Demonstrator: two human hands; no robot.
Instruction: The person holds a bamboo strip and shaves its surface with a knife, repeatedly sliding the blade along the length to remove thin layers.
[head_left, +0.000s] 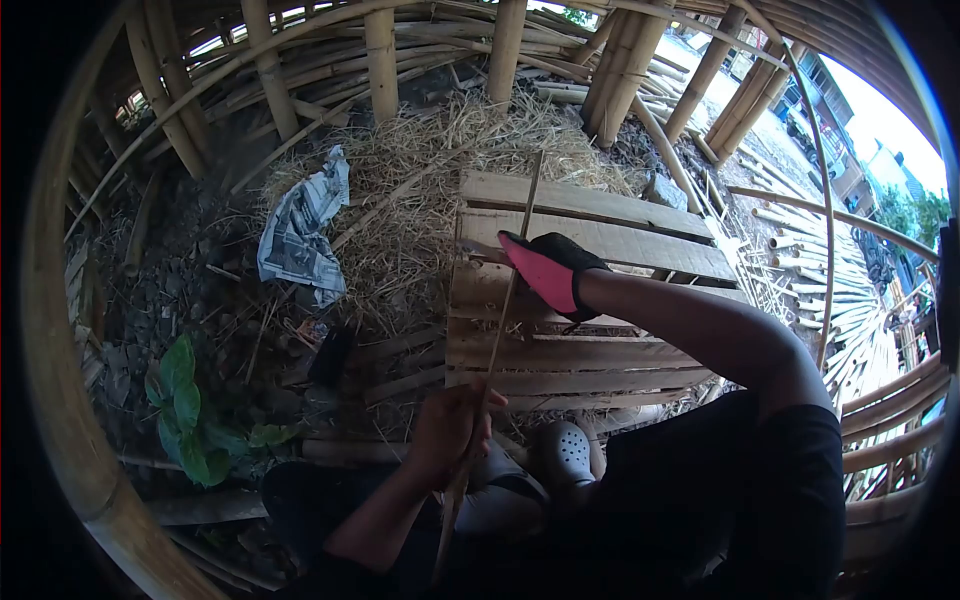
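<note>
A long thin bamboo strip [497, 340] runs upright through the middle of the head view, from my lap to above the slatted wooden platform. My bare left hand [452, 432] is closed around its lower part. My right hand [548, 275], in a pink and black glove, is closed beside the strip's upper part, over the platform. A narrow, dull, blade-like piece [482, 251] sticks out left of the glove, against the strip. What the gloved fingers wrap around is largely hidden.
The slatted wooden platform [590, 352] lies before my knees and shoes [566, 455]. Straw [410, 200], crumpled newspaper [303, 235], a dark object [332, 355] and a leafy plant [182, 400] are on the left. Bamboo posts [381, 65] stand behind; a bamboo pole [60, 380] curves along the left edge.
</note>
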